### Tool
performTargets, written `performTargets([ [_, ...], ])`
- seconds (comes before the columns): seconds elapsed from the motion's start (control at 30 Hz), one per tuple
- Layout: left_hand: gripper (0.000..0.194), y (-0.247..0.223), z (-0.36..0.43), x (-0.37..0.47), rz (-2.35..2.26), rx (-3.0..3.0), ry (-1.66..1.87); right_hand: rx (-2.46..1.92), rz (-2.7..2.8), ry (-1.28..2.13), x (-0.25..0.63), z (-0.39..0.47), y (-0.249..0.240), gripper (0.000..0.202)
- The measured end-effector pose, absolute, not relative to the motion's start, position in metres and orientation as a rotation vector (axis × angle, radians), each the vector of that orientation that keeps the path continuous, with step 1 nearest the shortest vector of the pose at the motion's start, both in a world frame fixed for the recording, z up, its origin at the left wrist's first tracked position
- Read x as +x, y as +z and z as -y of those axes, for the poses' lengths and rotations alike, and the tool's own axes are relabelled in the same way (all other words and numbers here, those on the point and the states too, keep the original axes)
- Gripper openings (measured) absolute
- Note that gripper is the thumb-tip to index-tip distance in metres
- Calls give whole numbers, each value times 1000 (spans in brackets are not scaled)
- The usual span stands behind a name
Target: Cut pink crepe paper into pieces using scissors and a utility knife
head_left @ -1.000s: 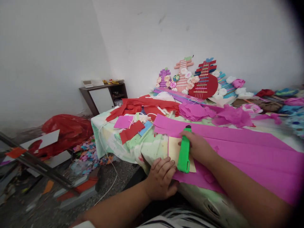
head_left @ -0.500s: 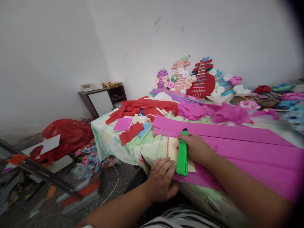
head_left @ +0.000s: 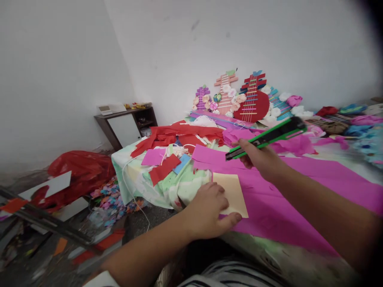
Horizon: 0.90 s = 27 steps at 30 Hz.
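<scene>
The right hand [head_left: 259,157] has its fingers wrapped around the green cutter [head_left: 271,137], holding it tilted above the pink paper [head_left: 311,195], seemingly lifted so that it marks nothing; whether a blade is out, I cannot tell. The left hand [head_left: 209,209] rests on the left side of the yellow card [head_left: 235,189], fingers loosely spread and gripping nothing, probably to stop it sliding. The card lies on the pink paper by the near edge of the table [head_left: 121,159], likely so both hands reach it easily. Red paper [head_left: 188,131] lies further back, and lutes [head_left: 260,107] stand along the back edge, apparently propped against the wall [head_left: 167,59] to stay upright.
</scene>
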<state>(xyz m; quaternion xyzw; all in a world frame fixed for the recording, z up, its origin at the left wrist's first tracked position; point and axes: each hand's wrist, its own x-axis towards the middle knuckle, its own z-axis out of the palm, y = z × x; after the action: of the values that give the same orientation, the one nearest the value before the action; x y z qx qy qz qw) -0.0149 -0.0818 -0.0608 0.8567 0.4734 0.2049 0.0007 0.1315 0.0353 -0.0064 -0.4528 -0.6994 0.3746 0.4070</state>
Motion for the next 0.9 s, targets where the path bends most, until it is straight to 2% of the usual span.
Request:
performTargets([
  [0.17,41,-56,69,-12,-1490,2853,482,-1122,1661,1566,116,-54,-1,36],
  [0.3,38,-55,57,-13,-1563,2798,325,-958,1658,1818,108,-70,-17,23],
  [0.43,31,-60,47,-11,-1718,2762,393,-768,1741,1695,103,-83,-41,15],
  [0.63,23,-66,47,-10,-1669,2728,571,-896,1938,1494,107,-91,-67,18],
  [0.9,23,-67,44,-12,-1688,2631,621,-880,2378,1138,108,-91,-61,12],
])
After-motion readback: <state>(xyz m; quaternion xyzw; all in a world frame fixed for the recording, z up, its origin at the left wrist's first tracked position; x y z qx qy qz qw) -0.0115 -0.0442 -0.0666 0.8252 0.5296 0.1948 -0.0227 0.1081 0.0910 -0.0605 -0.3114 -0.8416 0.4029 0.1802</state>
